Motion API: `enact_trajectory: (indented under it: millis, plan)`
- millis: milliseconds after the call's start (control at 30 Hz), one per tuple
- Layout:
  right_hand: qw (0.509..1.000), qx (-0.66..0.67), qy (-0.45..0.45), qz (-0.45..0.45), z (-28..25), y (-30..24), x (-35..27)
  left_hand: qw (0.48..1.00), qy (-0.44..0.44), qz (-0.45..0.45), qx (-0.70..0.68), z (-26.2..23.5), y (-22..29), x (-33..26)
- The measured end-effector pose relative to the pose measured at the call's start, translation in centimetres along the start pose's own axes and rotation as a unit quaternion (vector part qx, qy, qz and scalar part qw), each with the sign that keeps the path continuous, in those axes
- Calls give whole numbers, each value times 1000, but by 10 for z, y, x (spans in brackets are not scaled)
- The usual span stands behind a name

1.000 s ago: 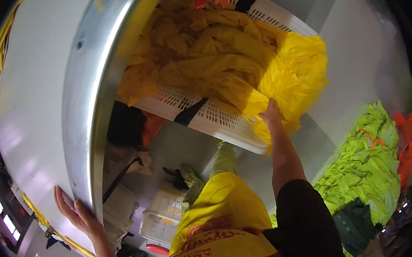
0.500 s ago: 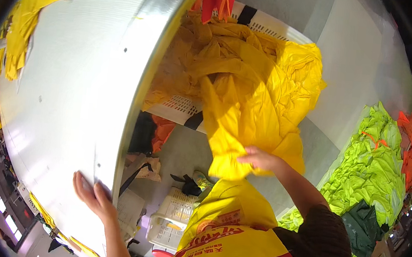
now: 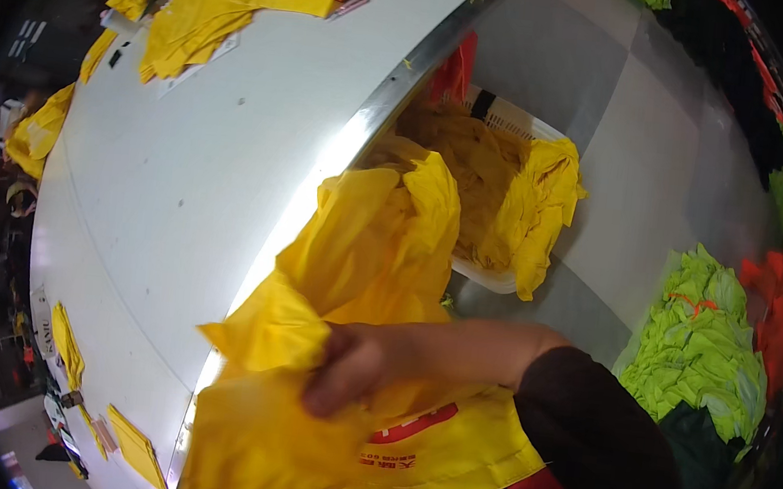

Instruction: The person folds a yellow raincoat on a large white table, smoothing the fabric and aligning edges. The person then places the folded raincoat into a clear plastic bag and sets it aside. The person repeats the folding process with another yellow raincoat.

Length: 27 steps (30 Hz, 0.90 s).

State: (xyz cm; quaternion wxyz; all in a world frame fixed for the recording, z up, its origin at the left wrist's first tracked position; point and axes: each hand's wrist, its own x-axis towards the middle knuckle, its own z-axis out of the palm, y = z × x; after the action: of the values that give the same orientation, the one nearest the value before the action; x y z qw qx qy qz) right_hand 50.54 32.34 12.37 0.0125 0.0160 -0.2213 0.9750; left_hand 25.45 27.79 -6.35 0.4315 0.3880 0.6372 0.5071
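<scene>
My right hand [image 3: 348, 370], smeared by motion, is closed on a bunched yellow cloth [image 3: 367, 252]. It looks thin, like garment fabric. The cloth spreads in front of my body, and part of it lies over the near edge of the white table [image 3: 179, 196]. Below and beyond, a white slatted basket [image 3: 487, 277] holds more crumpled yellow cloth [image 3: 473, 182], some draping over its right rim. My left hand is out of sight. A yellow apron [image 3: 465, 454] covers my front, partly hidden by the cloth.
Yellow pieces [image 3: 236, 3] lie at the table's far end, and folded yellow pieces [image 3: 136, 446] at its near left. A lime-green cloth heap [image 3: 702, 350] stands on the right, beside orange cloth [image 3: 767, 309] and dark green cloth [image 3: 697, 444]. Red cloth [image 3: 456, 67] hangs by the table edge.
My right hand has pulled the yellow cloth out of the basket, left toward the table edge. My left hand, earlier resting on the table, no longer shows. The view has shifted.
</scene>
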Motion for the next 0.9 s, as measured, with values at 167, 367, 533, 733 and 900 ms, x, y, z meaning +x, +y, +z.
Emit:
enact_trajectory:
  millis: [167,367,533,733,900]
  plan:
    - [931,-258,-228,-121,129,11,114,992,44,-62,-101,-53,-2,-101]
    - [889,-186,-282,-309,265,70,206,979,110,-53,-165,-116,-2,-195]
    - [877,-230,-177,-384,301,127,288,957,199,-20,-210,-178,-3,-259]
    - [823,-428,41,-372,245,121,309,925,269,53,-264,-246,-4,-294]
    - [741,-486,-14,-463,250,94,299,959,170,83,-211,-203,-14,-292]
